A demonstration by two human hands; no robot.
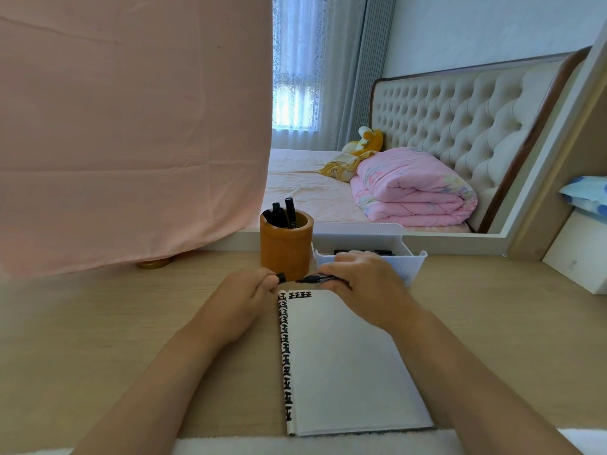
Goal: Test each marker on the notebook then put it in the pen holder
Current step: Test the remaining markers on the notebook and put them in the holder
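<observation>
An open notebook (345,362) lies on the wooden desk (115,323), with black test marks along its top left and down its left edge. Just above its top edge, my right hand (358,284) holds a black marker (317,278), tip pointing left and uncapped. My left hand (243,297) pinches the marker's black cap (281,277), a small gap away from the tip. Behind the hands stands a brown wooden pen holder (285,247) with several black markers (282,214) standing in it.
A white plastic bin (407,261) with more black markers (381,252) sits right of the pen holder, behind my right hand. A pink cloth (131,126) hangs over the desk's back left. A mirror (427,126) behind shows a bed.
</observation>
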